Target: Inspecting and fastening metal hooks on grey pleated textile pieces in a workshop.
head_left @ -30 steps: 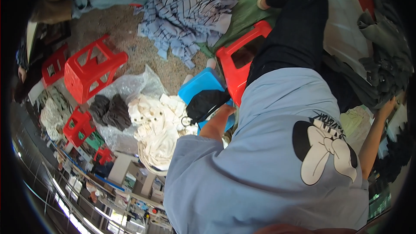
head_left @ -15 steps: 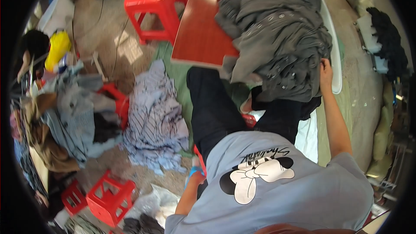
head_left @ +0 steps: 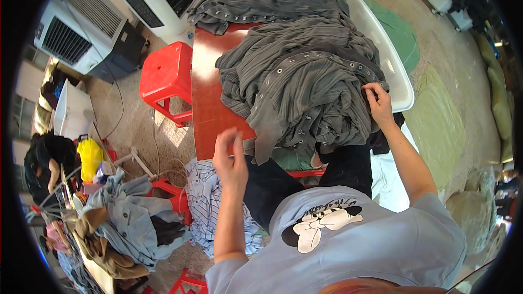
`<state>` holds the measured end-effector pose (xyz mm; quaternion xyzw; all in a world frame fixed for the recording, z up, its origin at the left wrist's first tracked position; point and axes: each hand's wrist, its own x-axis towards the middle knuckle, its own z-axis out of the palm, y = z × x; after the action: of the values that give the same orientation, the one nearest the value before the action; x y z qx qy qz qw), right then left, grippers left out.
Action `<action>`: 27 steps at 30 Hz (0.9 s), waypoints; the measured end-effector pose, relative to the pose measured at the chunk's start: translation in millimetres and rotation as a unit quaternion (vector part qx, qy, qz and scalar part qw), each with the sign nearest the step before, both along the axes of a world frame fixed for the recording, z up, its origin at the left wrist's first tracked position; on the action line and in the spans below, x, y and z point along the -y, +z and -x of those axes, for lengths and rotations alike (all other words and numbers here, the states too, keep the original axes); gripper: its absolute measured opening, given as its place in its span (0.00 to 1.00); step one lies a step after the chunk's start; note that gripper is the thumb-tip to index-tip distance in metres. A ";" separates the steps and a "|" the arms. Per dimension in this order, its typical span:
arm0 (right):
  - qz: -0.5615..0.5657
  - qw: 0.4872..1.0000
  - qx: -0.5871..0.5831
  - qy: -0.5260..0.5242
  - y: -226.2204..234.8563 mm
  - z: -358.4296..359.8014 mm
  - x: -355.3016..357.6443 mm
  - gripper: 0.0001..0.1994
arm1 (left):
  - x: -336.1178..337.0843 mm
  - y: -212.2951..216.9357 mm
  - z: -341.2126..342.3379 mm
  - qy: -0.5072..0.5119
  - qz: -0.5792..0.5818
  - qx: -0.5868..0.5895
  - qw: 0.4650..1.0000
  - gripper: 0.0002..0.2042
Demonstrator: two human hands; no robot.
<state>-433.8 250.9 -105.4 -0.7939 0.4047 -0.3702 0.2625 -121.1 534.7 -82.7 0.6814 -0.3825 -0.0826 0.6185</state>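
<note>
A heap of dark grey pleated garments [head_left: 305, 76] covers much of a red-brown table [head_left: 210, 98] in front of me. A band with metal eyelets curves across the heap, and small metal studs show lower down. At the heap's right edge, my right hand [head_left: 380, 108] pinches the grey cloth between thumb and fingers. My left hand [head_left: 231, 159] is raised over the table's near left corner, its fingers apart and nothing visible in them. A loose grey flap [head_left: 267, 136] hangs over the near edge, just right of that hand.
A white tub [head_left: 400, 79] runs along the table's right side. Left stand a red stool [head_left: 166, 73] and air coolers [head_left: 81, 24]. Striped blue cloth [head_left: 204, 207] lies on the floor beside my leg. Further left, a person [head_left: 43, 163] is near piled clothes [head_left: 128, 212].
My left hand has come up from low at my side, where something blue was by it, to the table corner. My right hand stays at the heap's right edge. The view has shifted.
</note>
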 end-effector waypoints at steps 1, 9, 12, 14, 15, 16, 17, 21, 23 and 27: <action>-0.036 0.999 0.008 -0.029 3.6 3.0 0.2 0.04 | 22.4 6.5 0.2 -0.045 0.002 -0.038 0.998 0.12; 0.085 0.993 -0.077 -0.006 40.4 28.9 65.9 0.19 | 63.0 26.9 -24.9 -0.182 -0.146 -0.137 0.963 0.20; 0.041 0.972 -0.226 0.050 39.5 27.8 81.9 0.15 | 50.9 53.2 -52.8 -0.160 -0.122 -0.086 0.976 0.11; 0.027 0.974 -0.218 0.060 43.7 20.9 88.4 0.13 | 44.1 79.1 -75.2 -0.094 -0.115 -0.018 0.989 0.11; -0.015 0.968 -0.248 0.028 47.6 16.2 89.0 0.11 | 42.8 94.0 -87.7 -0.058 -0.102 0.056 0.991 0.11; 0.056 0.982 -0.171 0.051 53.7 13.7 88.0 0.10 | 36.7 107.0 -94.3 -0.048 -0.038 0.063 0.996 0.11; 0.078 0.988 -0.135 0.020 61.7 13.0 85.0 0.09 | 27.4 121.4 -101.1 -0.018 -0.009 0.060 0.998 0.11; 0.221 0.975 -0.028 0.012 89.2 34.8 59.9 0.11 | -7.5 149.0 -109.9 -0.070 -0.022 0.211 0.975 0.12; 0.206 0.971 -0.109 0.052 88.6 53.1 42.6 0.12 | -17.2 140.1 -105.2 -0.136 -0.184 0.177 0.957 0.13; -0.021 0.945 -0.287 0.154 61.7 72.4 20.9 0.15 | -4.2 79.5 -78.1 -0.194 -0.428 0.158 0.869 0.26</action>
<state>-506.2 229.9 -43.7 -0.9133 0.3436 -0.0737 0.2058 -43.0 538.8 -3.2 0.7950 -0.5272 -0.2478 0.1693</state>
